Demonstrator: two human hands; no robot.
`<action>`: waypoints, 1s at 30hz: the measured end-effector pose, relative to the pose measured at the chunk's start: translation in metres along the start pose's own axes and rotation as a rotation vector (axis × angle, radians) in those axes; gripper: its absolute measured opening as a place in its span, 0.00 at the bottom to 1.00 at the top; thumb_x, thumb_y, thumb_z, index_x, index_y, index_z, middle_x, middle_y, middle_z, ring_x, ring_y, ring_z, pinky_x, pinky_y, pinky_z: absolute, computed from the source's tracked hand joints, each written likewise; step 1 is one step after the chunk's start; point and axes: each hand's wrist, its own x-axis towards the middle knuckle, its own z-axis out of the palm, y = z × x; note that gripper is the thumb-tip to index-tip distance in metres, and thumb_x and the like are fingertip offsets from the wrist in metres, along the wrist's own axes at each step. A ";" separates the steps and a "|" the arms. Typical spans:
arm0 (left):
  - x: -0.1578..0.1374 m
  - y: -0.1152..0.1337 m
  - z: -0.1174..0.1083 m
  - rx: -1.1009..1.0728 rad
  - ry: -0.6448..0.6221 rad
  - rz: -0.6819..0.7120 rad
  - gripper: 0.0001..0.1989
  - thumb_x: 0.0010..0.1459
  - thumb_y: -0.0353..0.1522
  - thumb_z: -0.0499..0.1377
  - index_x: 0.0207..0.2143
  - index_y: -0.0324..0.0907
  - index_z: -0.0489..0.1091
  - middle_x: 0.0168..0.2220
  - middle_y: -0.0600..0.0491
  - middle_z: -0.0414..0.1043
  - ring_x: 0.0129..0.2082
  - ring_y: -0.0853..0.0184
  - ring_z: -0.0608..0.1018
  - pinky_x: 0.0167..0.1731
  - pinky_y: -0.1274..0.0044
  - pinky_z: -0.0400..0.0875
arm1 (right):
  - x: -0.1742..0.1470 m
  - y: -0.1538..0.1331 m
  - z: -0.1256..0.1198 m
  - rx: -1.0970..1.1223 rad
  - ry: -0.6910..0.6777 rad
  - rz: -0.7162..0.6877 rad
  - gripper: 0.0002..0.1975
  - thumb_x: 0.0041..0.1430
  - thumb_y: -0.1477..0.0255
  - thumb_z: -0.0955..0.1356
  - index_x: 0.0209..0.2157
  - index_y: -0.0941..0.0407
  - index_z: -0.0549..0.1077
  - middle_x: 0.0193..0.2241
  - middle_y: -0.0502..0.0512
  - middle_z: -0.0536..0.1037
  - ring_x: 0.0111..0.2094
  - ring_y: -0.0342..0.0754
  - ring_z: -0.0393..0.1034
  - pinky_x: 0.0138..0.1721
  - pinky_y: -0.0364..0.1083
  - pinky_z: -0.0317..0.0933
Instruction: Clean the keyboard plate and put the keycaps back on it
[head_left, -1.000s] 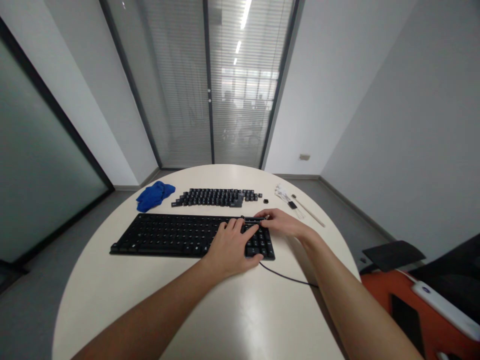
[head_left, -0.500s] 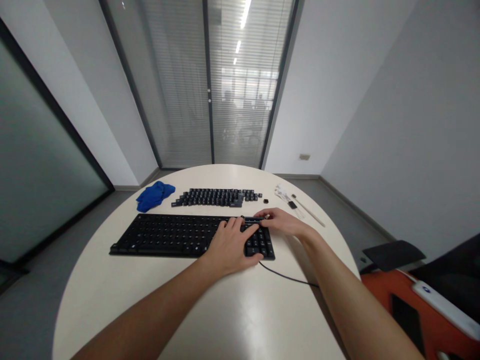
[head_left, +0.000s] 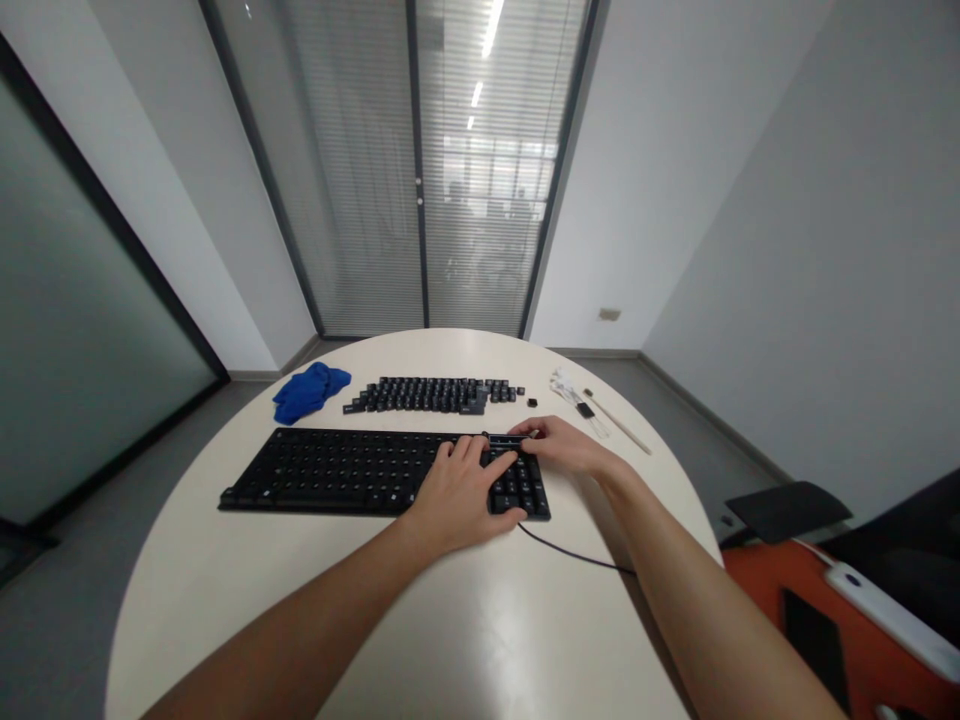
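A black keyboard (head_left: 337,475) lies across the table, most of its keycaps off, while the number pad (head_left: 517,490) at its right end still has keys. My left hand (head_left: 461,490) rests over the right part of the keyboard, fingers spread, its thumb by the near edge. At the far right corner my right hand (head_left: 559,442) is closed on the keyboard's back edge, thumb on top and fingers curled behind; any small part between them is hidden. Behind the keyboard, rows of loose black keycaps (head_left: 427,394) are laid out, with a single keycap (head_left: 532,402) to their right.
A crumpled blue cloth (head_left: 309,390) lies at the table's left. Toward the right are a thin brush (head_left: 619,422), a wire keycap puller (head_left: 585,410) and white scraps (head_left: 562,383). A black cable (head_left: 574,552) runs right under my forearm. An orange chair (head_left: 780,580) stands beside the table.
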 end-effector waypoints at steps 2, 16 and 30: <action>-0.001 0.000 0.001 0.002 0.004 -0.002 0.32 0.57 0.52 0.60 0.61 0.51 0.64 0.54 0.45 0.67 0.53 0.49 0.67 0.52 0.60 0.62 | 0.001 0.004 -0.001 -0.016 0.050 -0.004 0.15 0.55 0.69 0.67 0.42 0.59 0.80 0.37 0.55 0.83 0.38 0.50 0.75 0.44 0.47 0.65; -0.006 -0.001 0.006 0.021 0.026 0.002 0.36 0.60 0.53 0.57 0.63 0.43 0.62 0.56 0.42 0.67 0.54 0.50 0.67 0.54 0.60 0.61 | 0.021 0.044 0.004 -0.654 0.500 -0.070 0.27 0.63 0.69 0.64 0.63 0.60 0.66 0.63 0.65 0.67 0.61 0.62 0.62 0.62 0.57 0.54; -0.007 -0.001 0.006 0.016 0.027 0.001 0.35 0.60 0.52 0.57 0.62 0.42 0.62 0.57 0.42 0.66 0.55 0.49 0.67 0.55 0.60 0.61 | 0.014 0.030 0.000 -0.592 0.467 0.043 0.12 0.63 0.67 0.66 0.45 0.54 0.77 0.43 0.60 0.80 0.46 0.55 0.71 0.44 0.48 0.62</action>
